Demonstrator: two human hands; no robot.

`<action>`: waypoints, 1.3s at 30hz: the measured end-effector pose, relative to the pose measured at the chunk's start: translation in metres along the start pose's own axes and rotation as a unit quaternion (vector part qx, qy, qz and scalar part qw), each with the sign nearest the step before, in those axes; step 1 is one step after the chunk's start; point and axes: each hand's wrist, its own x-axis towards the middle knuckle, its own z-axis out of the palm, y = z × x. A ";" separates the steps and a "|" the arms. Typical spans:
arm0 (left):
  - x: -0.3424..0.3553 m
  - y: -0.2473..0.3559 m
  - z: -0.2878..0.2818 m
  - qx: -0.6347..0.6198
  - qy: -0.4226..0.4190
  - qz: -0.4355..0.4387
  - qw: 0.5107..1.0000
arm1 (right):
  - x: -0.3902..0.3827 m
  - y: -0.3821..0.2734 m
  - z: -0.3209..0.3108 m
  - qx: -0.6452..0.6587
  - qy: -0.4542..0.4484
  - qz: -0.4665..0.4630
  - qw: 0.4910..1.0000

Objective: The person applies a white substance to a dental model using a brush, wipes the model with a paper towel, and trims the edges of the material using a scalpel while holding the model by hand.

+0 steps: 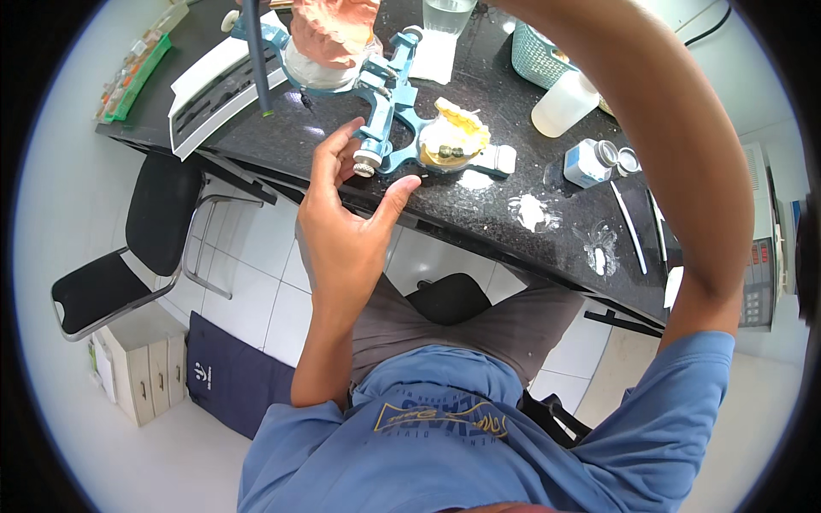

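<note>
The person's left forearm (323, 346) extends from near to far, the left hand (346, 227) loosely cupped, its fingers (325, 167) curving at the left and its thumb (397, 198) spread rightward, apart from them. The right elbow (718, 295) is bent, the bare right forearm (671, 120) slanting far and leftward out of view.

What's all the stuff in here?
Hinged frame: 1, blue, table
Big lump: 1, orange, frame
Tooth model: 1, yellow-white, frame
Table: 1, black, top
Basket: 1, teal, top right
Bottle: 1, whitish, by basket
Jar: 1, white-blue, below bottle
Powder patches: 2 or more, white, table
Tumbler: 1, clear, top
Tray: 1, green, top left
Chair: 1, black, left
Cabinet: 1, whitish, lower left
Shirt: 1, blue, bottom
Left hand: 1, bare, by frame
Right arm: 1, bare, right; hand out of view
</note>
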 end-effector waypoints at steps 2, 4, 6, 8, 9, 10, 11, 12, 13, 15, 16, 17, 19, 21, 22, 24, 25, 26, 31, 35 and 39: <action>0.000 -0.003 0.001 -0.016 -0.015 -0.006 1.000 | -0.007 -0.015 -0.008 0.021 -0.032 0.068 0.997; 0.001 -0.006 0.003 -0.053 -0.011 -0.001 0.999 | -0.002 -0.033 -0.009 0.013 -0.067 0.145 0.987; 0.003 -0.009 0.007 -0.111 0.013 0.012 0.994 | -0.001 -0.031 -0.005 0.006 -0.076 0.114 0.991; 0.005 -0.011 0.009 -0.143 0.018 0.029 0.989 | -0.004 -0.011 0.005 -0.004 -0.065 0.001 0.998; 0.005 -0.012 0.010 -0.160 0.018 0.039 0.986 | -0.003 -0.003 0.011 -0.017 -0.063 -0.040 0.997; 0.006 -0.012 0.010 -0.155 0.013 0.037 0.987 | 0.004 -0.002 0.020 -0.045 -0.070 -0.052 0.995; 0.006 -0.013 0.009 -0.149 0.005 0.037 0.988 | 0.009 -0.002 0.025 -0.053 -0.079 -0.035 0.995; 0.006 -0.013 0.009 -0.144 -0.002 0.037 0.989 | 0.014 -0.004 0.029 -0.062 -0.088 -0.017 0.994; 0.005 -0.014 0.010 -0.153 0.000 0.036 0.988 | 0.017 -0.010 0.029 -0.053 -0.098 0.029 0.993; 0.004 -0.015 0.011 -0.171 0.001 0.031 0.985 | 0.017 -0.017 0.023 -0.038 -0.103 0.101 0.989; 0.004 -0.016 0.013 -0.174 0.007 0.034 0.984 | 0.009 -0.026 0.012 -0.034 -0.097 0.126 0.987; 0.004 -0.017 0.014 -0.177 0.013 0.037 0.984 | 0.001 -0.021 0.008 -0.050 -0.051 0.116 0.991; 0.004 -0.018 0.013 -0.169 0.004 0.042 0.985 | -0.023 -0.009 0.005 -0.063 0.049 0.098 0.992; 0.004 -0.018 0.010 -0.147 -0.021 0.049 0.988 | -0.057 0.001 0.009 -0.022 0.119 0.120 0.985; 0.005 -0.019 0.008 -0.117 -0.033 0.042 0.992 | -0.079 0.002 0.010 0.016 0.137 0.150 0.979; 0.007 -0.020 0.004 -0.052 -0.054 0.029 0.997 | -0.120 0.001 0.016 0.093 0.172 0.207 0.958; 0.007 -0.020 0.003 -0.006 -0.056 0.035 0.998 | -0.137 0.001 0.023 0.132 0.189 0.235 0.944; 0.008 -0.022 0.003 0.029 -0.056 0.059 0.996 | -0.151 0.002 0.032 0.172 0.206 0.263 0.927; 0.012 -0.028 0.001 0.094 -0.064 0.118 0.986 | -0.195 0.017 0.086 0.221 0.132 0.297 0.919; -0.011 -0.024 0.001 0.078 0.099 0.141 0.982 | -0.211 0.024 0.100 0.199 0.103 0.263 0.938; -0.022 -0.021 0.020 0.006 0.005 0.222 0.975 | -0.212 0.024 0.095 0.157 0.079 0.267 0.947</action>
